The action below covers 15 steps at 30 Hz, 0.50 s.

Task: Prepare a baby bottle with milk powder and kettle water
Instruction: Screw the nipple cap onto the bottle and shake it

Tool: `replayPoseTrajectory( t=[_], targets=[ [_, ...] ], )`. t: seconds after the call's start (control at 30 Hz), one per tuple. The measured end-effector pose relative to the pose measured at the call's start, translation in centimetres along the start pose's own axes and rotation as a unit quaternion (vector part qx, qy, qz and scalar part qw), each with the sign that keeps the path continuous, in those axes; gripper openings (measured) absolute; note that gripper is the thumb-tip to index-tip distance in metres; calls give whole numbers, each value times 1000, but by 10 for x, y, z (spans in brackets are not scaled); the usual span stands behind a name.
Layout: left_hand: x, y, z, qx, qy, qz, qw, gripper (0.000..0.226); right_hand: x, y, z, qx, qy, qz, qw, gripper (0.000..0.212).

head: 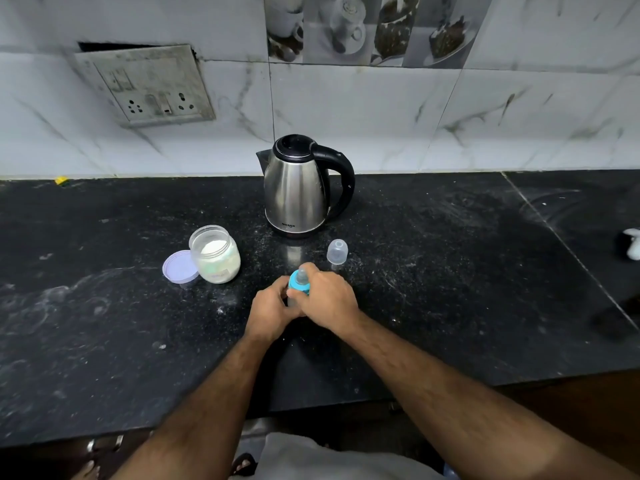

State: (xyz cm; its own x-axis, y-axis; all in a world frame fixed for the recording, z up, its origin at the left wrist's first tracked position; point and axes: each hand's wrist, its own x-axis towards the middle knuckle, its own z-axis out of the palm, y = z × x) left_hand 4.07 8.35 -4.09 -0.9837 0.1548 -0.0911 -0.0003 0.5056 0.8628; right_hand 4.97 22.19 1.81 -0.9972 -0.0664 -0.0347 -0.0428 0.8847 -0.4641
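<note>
The baby bottle (298, 285) stands on the black counter (433, 289), its blue collar and clear teat showing between my hands. My left hand (268, 313) wraps the bottle's body, which is mostly hidden. My right hand (327, 299) grips the blue collar from the right. Its clear dome cap (337, 251) sits apart, just behind and to the right. An open glass jar of white milk powder (215, 254) stands to the left, with its lilac lid (180, 266) leaning beside it. The steel kettle (299, 188) with a black handle stands behind, lid shut.
A tiled wall with a socket plate (149, 84) rises behind the counter. A small yellow-green scrap (61, 181) lies at the back left. A white object (632, 244) sits at the far right edge. The counter's front edge runs just below my forearms.
</note>
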Motion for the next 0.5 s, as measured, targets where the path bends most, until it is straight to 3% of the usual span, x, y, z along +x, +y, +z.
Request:
replayPoseTrajectory(
  t=[0.2,0.3,0.5],
  targets=[
    [-2,2,4,-38,6,-6,999,53,7,19,-24,119,-112,3,987,69],
    [-1,2,5,-42,8,-12,999,54,15,40,-31,140,-75,17,987,63],
    [0,5,5,-34,9,-26,999,57,44,79,-34,117,21,136,984,42]
  ],
)
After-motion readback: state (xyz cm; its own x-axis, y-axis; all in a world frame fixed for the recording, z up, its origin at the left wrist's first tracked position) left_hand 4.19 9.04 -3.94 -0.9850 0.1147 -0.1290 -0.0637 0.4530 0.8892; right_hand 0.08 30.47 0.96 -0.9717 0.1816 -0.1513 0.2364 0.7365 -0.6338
